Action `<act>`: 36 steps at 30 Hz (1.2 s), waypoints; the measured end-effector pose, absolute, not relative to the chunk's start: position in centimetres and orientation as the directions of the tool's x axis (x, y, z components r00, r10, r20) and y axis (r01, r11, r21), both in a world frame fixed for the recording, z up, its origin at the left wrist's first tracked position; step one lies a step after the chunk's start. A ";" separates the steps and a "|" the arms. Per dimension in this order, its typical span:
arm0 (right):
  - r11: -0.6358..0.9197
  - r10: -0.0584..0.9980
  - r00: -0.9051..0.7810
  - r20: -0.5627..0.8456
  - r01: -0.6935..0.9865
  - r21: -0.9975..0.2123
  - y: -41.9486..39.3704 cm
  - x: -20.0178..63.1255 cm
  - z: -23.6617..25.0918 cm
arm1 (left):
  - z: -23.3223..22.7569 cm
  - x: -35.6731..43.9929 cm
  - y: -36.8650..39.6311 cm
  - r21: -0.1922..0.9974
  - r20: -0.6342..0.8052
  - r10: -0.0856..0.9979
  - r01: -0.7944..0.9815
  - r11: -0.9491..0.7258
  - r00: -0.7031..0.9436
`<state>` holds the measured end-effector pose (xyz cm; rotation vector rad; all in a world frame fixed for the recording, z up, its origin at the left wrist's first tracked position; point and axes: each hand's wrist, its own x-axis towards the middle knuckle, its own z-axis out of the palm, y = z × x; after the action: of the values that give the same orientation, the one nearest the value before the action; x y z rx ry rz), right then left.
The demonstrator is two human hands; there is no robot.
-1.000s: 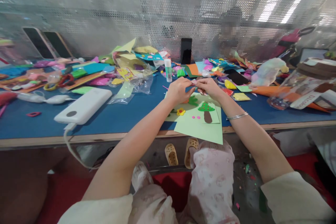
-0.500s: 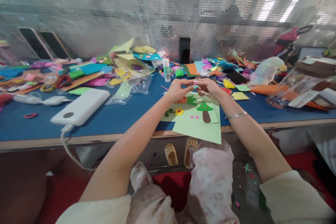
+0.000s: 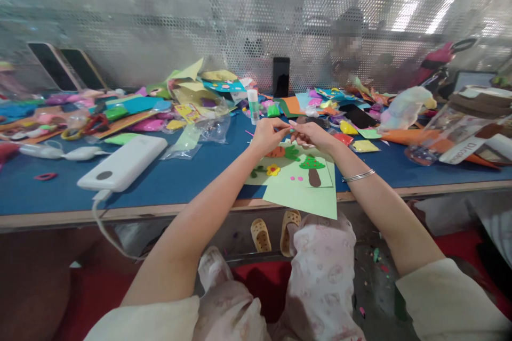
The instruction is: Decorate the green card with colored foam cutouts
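My left hand (image 3: 268, 136) and my right hand (image 3: 315, 135) meet above the back part of a light green sheet of paper (image 3: 298, 201), their fingertips pinched together. Whatever sits between the fingertips is too small to make out. On the green paper below are a clay tree (image 3: 312, 163) with a green crown, red dots and a brown trunk, a yellow flower (image 3: 273, 170) with a red centre, and two pink dots (image 3: 296, 178). An orange carrot (image 3: 276, 152) with green leaves lies partly behind my left hand. The sheet's front corner overhangs the table edge.
A glue stick (image 3: 253, 106) stands behind my left hand. A white power bank (image 3: 124, 162) with a cable lies left. Yellow (image 3: 349, 128) and red clay packets lie right, near a clear bottle (image 3: 448, 130). A phone (image 3: 281, 76) leans against the perforated metal wall.
Both hands have shifted slightly left, and the pinched fingertips have changed position. A pink bit seen between the fingers earlier is hardly visible now. The paper and its pieces look unmoved.
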<state>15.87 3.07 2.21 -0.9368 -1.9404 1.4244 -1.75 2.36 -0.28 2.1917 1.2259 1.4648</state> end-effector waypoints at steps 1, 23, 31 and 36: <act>0.223 0.802 -0.595 0.059 0.207 -0.953 3.0 15.8 2.2 | -0.3 -1.8 2.3 0.562 0.663 0.730 0.535 -0.630 0.164; 0.078 0.775 -0.632 0.012 0.077 -0.994 3.8 16.0 2.0 | -0.2 -1.8 2.1 0.615 0.595 0.769 0.484 -0.623 0.233; 0.097 0.797 -0.604 -0.022 0.164 -0.982 3.0 15.8 2.1 | -0.5 -1.6 2.3 0.546 0.616 0.762 0.590 -0.595 0.198; 0.267 0.800 -0.595 0.073 0.245 -0.932 3.3 15.9 1.9 | -0.3 -1.8 2.1 0.488 0.645 0.739 0.638 -0.596 0.196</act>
<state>15.91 3.28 1.89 -0.9406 -1.9954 1.3211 -1.83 2.07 -0.34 2.3406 1.3536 1.3664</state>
